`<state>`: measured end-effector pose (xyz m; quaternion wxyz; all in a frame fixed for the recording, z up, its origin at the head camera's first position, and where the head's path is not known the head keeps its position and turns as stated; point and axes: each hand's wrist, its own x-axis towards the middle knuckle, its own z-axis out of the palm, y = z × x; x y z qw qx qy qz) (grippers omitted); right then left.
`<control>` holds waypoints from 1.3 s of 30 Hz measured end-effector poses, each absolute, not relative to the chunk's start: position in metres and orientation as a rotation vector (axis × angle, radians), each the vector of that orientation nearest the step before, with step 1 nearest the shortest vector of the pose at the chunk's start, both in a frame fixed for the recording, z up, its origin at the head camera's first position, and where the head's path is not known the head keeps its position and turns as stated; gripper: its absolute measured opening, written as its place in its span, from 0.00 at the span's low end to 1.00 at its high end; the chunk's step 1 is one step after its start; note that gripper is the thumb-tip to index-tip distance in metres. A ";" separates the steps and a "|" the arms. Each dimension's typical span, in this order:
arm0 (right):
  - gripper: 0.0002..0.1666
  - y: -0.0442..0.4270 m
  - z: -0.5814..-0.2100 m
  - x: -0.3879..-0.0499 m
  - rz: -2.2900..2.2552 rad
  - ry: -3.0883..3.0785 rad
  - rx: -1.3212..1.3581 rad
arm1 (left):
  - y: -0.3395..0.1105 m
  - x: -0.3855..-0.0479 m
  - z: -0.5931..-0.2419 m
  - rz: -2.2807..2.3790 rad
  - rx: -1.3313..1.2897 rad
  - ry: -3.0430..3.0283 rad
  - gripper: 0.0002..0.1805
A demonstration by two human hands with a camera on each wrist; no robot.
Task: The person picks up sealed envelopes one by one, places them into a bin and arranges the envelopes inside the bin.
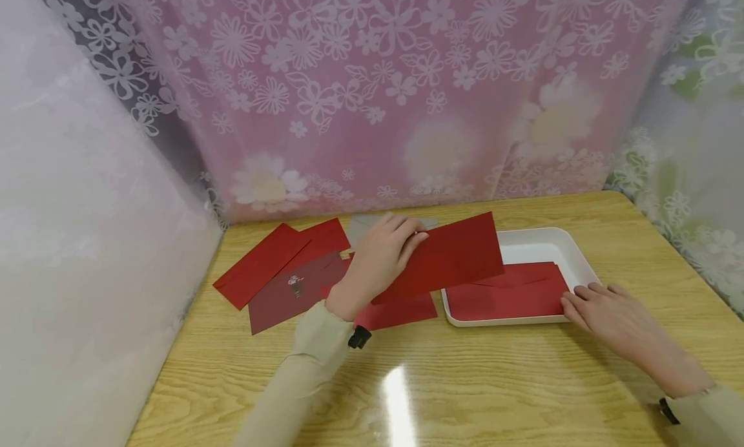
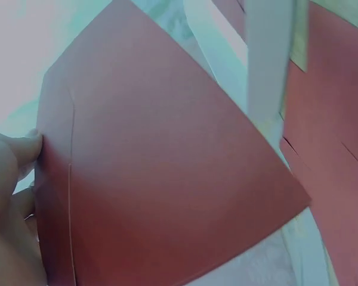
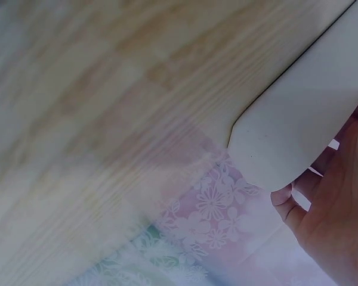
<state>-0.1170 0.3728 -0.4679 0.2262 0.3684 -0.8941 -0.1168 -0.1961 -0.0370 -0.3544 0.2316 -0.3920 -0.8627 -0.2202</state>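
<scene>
My left hand [image 1: 380,256] pinches a red envelope [image 1: 450,253] by its upper edge and holds it tilted above the table, its right end over the tray's left side. In the left wrist view the envelope [image 2: 155,149] shows a flap crease near the thumb. More red envelopes [image 1: 511,298] lie inside the white tray [image 1: 537,243]. At the tray's right front corner, my right hand [image 1: 610,311] grips the rim. The right wrist view has the fingers of that hand [image 3: 334,214] curled at the edge of the tray [image 3: 292,131].
Left of the tray, envelopes lie spread and overlapping: red ones [image 1: 261,266], a maroon one [image 1: 273,305] with a small printed figure, and a grey one [image 1: 361,225] behind. Another red envelope [image 1: 401,312] lies under the held one. Flowered curtains border the wooden table [image 1: 465,382].
</scene>
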 end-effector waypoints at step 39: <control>0.47 0.369 -0.469 -0.117 -0.246 -2.446 0.966 | 0.096 -0.227 -0.411 -0.422 -1.272 -2.614 0.14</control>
